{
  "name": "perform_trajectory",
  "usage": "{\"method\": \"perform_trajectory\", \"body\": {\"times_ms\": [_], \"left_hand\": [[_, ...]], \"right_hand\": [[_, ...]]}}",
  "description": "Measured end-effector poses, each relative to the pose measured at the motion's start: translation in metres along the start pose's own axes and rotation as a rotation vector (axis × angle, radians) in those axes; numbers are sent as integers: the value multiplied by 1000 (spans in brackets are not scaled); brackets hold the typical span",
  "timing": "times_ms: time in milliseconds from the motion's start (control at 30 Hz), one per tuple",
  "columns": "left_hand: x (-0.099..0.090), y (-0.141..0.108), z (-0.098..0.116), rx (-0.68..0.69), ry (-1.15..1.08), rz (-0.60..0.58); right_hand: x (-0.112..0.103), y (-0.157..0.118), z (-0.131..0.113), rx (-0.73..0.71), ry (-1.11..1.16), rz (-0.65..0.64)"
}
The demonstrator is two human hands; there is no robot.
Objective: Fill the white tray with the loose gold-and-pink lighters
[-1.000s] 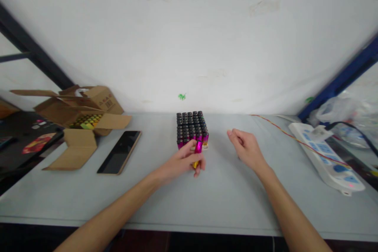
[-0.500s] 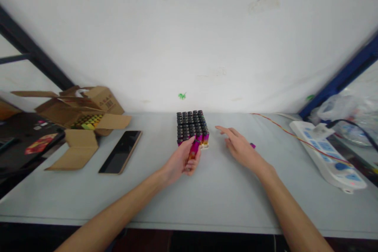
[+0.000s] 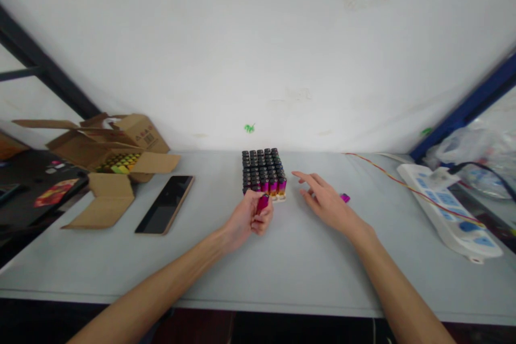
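Observation:
My left hand (image 3: 250, 215) is closed around one purple battery (image 3: 263, 203), holding it tilted just in front of a tight block of upright batteries (image 3: 263, 166). The block's batteries have black tops, and the front ones show purple and orange sides. A pale tray edge (image 3: 279, 198) shows under the block's front right corner; my left hand hides the front left part. My right hand (image 3: 324, 201) hovers or rests just right of the block, fingers apart and holding nothing; contact with the table is unclear. Beyond its wrist lies a small purple object (image 3: 345, 198), partly hidden.
At left an open cardboard box (image 3: 149, 137) holds several yellow-topped items (image 3: 121, 162), its flaps spread out. A phone (image 3: 165, 204) lies beside it. On the right are a white power strip (image 3: 447, 209), a red-yellow cord (image 3: 387, 174) and plastic bags (image 3: 471, 150). A wall stands behind.
My left hand has drawn the battery slightly toward me, uncovering more of the block's front row. The right hand has barely moved.

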State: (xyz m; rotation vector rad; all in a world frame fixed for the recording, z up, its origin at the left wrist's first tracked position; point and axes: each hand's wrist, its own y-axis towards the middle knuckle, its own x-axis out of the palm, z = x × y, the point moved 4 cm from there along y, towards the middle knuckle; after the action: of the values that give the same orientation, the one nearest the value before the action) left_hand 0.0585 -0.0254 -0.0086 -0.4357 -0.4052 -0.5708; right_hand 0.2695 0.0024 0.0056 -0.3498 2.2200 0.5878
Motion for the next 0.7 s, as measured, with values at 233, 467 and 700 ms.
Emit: {"method": "perform_trajectory", "body": {"times_ms": [233, 467, 700], "left_hand": [[2, -2, 6, -49, -72, -9], [10, -9, 19, 38, -27, -45], [7, -31, 63, 644, 558, 165]], "right_hand": [[2, 0, 6, -19, -35, 2], [-6, 2, 4, -1, -76, 100], [-23, 4, 3, 94, -135, 335]]}}
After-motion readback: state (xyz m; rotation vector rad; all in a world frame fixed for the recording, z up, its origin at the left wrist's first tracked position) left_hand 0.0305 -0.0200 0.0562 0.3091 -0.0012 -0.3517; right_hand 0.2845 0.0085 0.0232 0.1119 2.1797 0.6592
